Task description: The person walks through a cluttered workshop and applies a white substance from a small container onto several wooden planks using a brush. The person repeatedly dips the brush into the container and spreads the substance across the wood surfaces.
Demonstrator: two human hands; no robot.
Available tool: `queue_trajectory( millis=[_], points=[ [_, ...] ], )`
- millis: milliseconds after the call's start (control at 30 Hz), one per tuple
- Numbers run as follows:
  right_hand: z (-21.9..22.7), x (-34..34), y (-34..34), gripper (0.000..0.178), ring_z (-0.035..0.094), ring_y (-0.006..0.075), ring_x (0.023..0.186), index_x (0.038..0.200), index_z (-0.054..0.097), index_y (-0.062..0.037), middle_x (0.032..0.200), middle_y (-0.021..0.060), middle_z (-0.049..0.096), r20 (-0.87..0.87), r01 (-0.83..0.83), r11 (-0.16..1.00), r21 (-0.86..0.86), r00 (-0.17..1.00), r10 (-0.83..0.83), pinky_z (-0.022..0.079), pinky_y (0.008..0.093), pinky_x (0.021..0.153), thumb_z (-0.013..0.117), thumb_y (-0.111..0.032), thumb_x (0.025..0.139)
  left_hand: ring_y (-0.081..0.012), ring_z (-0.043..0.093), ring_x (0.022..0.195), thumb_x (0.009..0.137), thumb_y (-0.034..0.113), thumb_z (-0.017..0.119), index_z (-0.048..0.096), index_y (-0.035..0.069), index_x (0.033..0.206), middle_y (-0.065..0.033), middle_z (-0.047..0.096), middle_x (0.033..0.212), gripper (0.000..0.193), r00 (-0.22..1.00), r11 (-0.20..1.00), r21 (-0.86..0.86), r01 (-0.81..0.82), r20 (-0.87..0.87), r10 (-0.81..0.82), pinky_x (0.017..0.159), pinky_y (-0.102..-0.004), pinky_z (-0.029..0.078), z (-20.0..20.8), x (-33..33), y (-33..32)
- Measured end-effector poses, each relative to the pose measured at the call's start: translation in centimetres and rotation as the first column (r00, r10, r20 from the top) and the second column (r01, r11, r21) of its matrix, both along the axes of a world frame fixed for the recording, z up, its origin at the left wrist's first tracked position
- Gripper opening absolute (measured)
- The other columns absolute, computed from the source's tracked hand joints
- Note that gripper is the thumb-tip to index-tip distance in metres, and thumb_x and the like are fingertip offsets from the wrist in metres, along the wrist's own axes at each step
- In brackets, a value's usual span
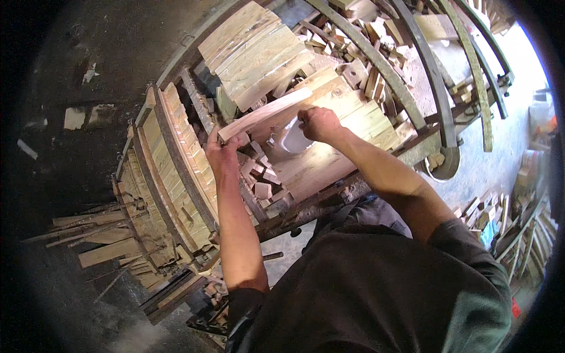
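Note:
My left hand [223, 154] is closed round the near left end of a pale wooden strip [265, 114], which slants up to the right. My right hand [321, 125] makes a fist at the edge of a white container [294, 140]. What its fingers grip is hidden. The container rests on a panel of light wooden boards [318, 170]. Beyond the strip lies a second panel [259, 53] of boards set side by side, with whitish streaks along some joints.
Wood offcuts [263, 189] fill the frame under the panels. Curved metal bars [424, 65] arch over the right side. At the left, a rack of clamped boards [176, 170] sits beside loose planks [106, 253]. More scrap wood [485, 212] is piled at the right.

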State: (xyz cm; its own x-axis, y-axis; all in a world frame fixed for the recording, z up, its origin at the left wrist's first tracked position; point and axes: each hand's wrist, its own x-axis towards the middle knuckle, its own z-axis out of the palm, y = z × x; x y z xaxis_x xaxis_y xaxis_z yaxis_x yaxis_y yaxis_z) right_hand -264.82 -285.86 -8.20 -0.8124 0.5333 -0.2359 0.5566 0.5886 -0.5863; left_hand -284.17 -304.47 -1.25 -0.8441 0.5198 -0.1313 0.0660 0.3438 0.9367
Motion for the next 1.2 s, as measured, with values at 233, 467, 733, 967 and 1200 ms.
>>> queue_trajectory(
  millis=[233,467,733,967,1200],
  points=[
    [-0.3,1.4,-0.5,0.03,0.069,0.0326,0.093,0.112,0.065,-0.0066,0.103,0.019,0.069,-0.064,-0.035,0.989,0.145,0.997,0.045,0.055,0.0407,0.083,0.053,-0.01,0.085,-0.0257,0.067,0.1,0.088,-0.004,0.061,0.043,-0.008,0.14,-0.0205,0.062,0.121,0.056,0.994,0.999,-0.039,-0.036,-0.104,0.032,0.087,-0.0332,0.055,0.0,0.1,-0.2],
    [-2.6,2.6,1.2,0.016,0.069,0.0262,0.077,0.1,0.062,0.0003,0.084,0.0146,0.07,-0.221,0.197,0.901,-0.386,0.929,-0.298,0.056,0.0375,0.072,0.056,-0.005,0.087,-0.0249,0.063,0.11,0.084,-0.003,0.065,0.051,-0.006,0.135,-0.0188,0.064,0.123,0.053,0.939,0.968,-0.179,0.178,-0.263,-0.221,0.094,-0.0339,0.049,1.4,-2.0,-0.4],
    [-3.7,3.4,0.9,0.021,0.056,0.0159,0.045,0.098,0.063,0.0062,0.07,0.0107,0.063,0.138,0.477,0.267,-0.837,0.658,-0.74,0.039,0.0285,0.037,0.055,-0.011,0.091,-0.0214,0.068,0.096,0.084,-0.002,0.068,0.058,-0.007,0.125,-0.0174,0.069,0.111,0.042,0.975,0.973,0.088,0.215,-0.078,-0.208,0.087,-0.0325,0.053,-3.6,-6.0,-2.4],
    [-3.2,5.6,0.1,0.019,0.052,0.0133,0.045,0.093,0.06,-0.0008,0.064,0.0047,0.058,0.209,0.54,0.231,-0.81,0.633,-0.746,0.038,0.027,0.04,0.06,-0.019,0.096,-0.0183,0.066,0.1,0.083,-0.006,0.068,0.063,0.001,0.12,-0.0104,0.068,0.114,0.038,0.937,0.949,0.065,0.307,-0.196,-0.29,0.089,-0.0325,0.052,-3.1,-5.4,-2.4],
    [-2.8,9.2,0.0,0.02,0.052,0.0115,0.044,0.095,0.064,0.0009,0.064,0.0022,0.057,0.188,0.565,0.282,-0.775,0.632,-0.752,0.038,0.0257,0.039,0.061,-0.018,0.095,-0.0176,0.064,0.102,0.085,-0.005,0.068,0.056,-0.004,0.124,-0.0118,0.067,0.115,0.041,0.979,0.97,0.14,0.198,-0.078,-0.188,0.091,-0.0312,0.051,-2.1,-4.1,-1.8]
  ],
)
